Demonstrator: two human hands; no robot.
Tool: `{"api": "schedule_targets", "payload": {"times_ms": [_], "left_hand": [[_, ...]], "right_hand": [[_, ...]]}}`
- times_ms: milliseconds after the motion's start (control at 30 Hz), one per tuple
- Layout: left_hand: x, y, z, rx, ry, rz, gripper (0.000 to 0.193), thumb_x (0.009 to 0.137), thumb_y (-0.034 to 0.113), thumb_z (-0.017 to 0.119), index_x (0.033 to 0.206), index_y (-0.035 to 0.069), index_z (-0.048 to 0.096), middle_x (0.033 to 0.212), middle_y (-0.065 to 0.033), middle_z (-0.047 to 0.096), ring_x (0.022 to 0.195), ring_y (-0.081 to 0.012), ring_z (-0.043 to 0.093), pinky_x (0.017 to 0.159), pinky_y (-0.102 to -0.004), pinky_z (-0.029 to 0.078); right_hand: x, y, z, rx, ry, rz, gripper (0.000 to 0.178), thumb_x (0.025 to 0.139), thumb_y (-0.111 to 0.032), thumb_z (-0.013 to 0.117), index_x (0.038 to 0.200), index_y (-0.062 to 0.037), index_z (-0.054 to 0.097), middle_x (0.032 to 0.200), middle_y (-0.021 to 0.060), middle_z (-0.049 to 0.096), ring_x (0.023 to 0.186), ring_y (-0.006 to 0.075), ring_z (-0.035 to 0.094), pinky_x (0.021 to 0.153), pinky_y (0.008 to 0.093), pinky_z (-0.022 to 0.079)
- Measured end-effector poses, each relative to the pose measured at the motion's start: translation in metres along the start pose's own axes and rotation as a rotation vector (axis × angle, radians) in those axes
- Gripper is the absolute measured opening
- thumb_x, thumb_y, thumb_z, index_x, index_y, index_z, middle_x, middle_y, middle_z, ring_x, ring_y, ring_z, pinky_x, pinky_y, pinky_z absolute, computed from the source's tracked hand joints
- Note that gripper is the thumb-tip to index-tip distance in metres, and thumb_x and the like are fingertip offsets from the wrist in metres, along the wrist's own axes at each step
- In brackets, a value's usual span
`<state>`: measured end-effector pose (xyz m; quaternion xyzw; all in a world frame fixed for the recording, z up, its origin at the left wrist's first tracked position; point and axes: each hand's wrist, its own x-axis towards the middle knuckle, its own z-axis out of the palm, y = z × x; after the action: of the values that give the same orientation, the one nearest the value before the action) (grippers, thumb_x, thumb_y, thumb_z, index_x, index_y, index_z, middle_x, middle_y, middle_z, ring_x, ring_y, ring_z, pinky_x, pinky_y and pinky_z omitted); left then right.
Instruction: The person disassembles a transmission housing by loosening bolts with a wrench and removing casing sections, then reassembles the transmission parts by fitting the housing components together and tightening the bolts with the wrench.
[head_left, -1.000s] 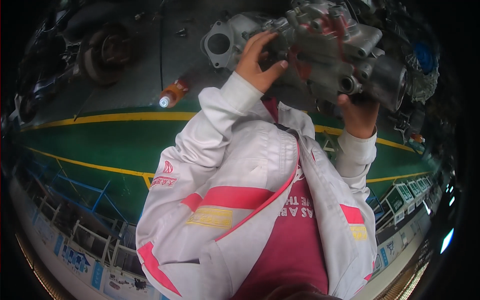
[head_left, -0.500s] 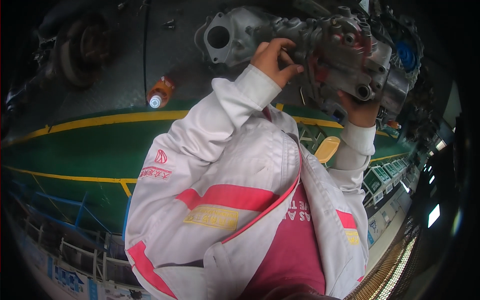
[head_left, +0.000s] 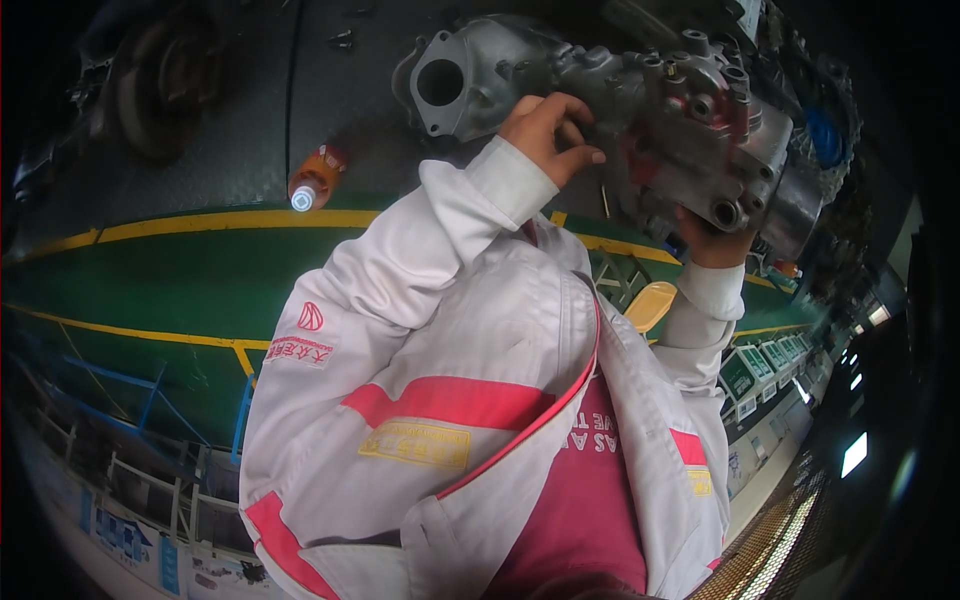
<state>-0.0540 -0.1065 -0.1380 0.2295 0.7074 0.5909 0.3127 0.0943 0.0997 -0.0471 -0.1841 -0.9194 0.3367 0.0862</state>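
A long grey cast-metal housing (head_left: 735, 150), like a gearbox casing, lies across the upper right, with red smears around its middle. Its left end carries a flange (head_left: 440, 85) with a large round opening. My left hand (head_left: 545, 135) is beside the narrower middle section, fingers half curled and thumb apart; no object shows between them. Whether its fingertips touch the metal is unclear. From below, my right hand (head_left: 712, 240) grips the right part of the housing; most of its fingers are hidden behind the metal.
An orange bottle with a white cap (head_left: 315, 180) is on the dark worktop (head_left: 370, 150), left of the housing. Small dark fasteners (head_left: 342, 40) lie farther back. A part with a blue centre (head_left: 825, 135) is at the right. Beyond the worktop's near edge is green floor with yellow lines.
The housing's right end has shifted toward me together with my right hand. My left hand has come slightly nearer, its fingers still curled. The whole view has moved a little.
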Motion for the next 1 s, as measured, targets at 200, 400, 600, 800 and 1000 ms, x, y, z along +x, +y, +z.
{"api": "schedule_targets", "payload": {"times_ms": [200, 400, 600, 800, 1000], "left_hand": [[0.011, 0.005, -0.005, -0.193, -0.046, -0.023, 0.047, 0.068, 0.009, 0.078, 0.110, 0.007, 0.055, 0.092, -0.0072, 0.062, 0.093, -0.0195, 0.058, 0.081, -0.0295, 0.048], [0.030, 0.001, -0.014, -0.215, -0.012, 0.192, 0.062, 0.064, 0.003, 0.079, 0.119, 0.009, 0.052, 0.109, -0.0095, 0.051, 0.102, -0.0224, 0.055, 0.089, -0.0313, 0.048], [0.031, -0.007, -0.009, -0.319, -0.069, 0.265, 0.075, 0.059, 0.016, 0.085, 0.124, 0.011, 0.048, 0.110, -0.0101, 0.046, 0.104, -0.0247, 0.051, 0.090, -0.0337, 0.045], [0.033, 0.008, 0.011, -0.074, 0.220, 0.222, 0.088, 0.049, 0.041, 0.089, 0.119, 0.008, 0.047, 0.118, -0.0122, 0.044, 0.105, -0.0298, 0.045, 0.092, -0.0396, 0.039], [0.053, -0.001, 0.007, -0.035, 0.069, 0.271, 0.100, 0.055, 0.051, 0.079, 0.136, 0.012, 0.037, 0.133, -0.0149, 0.043, 0.130, -0.0353, 0.028, 0.109, -0.0502, 0.010]], "right_hand": [[-0.006, 0.007, -0.003, -0.019, 0.019, 0.137, 0.074, 0.056, -0.016, 0.085, 0.119, 0.0019, 0.049, 0.113, 0.0142, 0.061, 0.102, 0.0216, 0.061, 0.085, 0.0315, 0.050], [0.001, 0.003, -0.002, -0.017, 0.001, 0.054, 0.073, 0.062, -0.018, 0.083, 0.124, -0.0009, 0.048, 0.120, 0.0141, 0.057, 0.110, 0.0241, 0.057, 0.092, 0.0353, 0.046], [0.007, -0.005, -0.002, -0.061, -0.043, 0.059, 0.072, 0.065, -0.017, 0.081, 0.127, -0.0024, 0.047, 0.123, 0.0132, 0.056, 0.113, 0.0240, 0.055, 0.095, 0.0356, 0.044], [0.014, -0.023, 0.001, 0.028, -0.096, 0.116, 0.071, 0.068, -0.017, 0.078, 0.130, -0.0039, 0.045, 0.125, 0.0124, 0.054, 0.115, 0.0239, 0.053, 0.097, 0.0360, 0.042], [0.034, -0.035, 0.001, -0.338, -0.566, -0.193, 0.060, 0.085, -0.015, 0.061, 0.140, -0.0108, 0.034, 0.136, 0.0077, 0.046, 0.126, 0.0227, 0.045, 0.109, 0.0362, 0.031]]}}
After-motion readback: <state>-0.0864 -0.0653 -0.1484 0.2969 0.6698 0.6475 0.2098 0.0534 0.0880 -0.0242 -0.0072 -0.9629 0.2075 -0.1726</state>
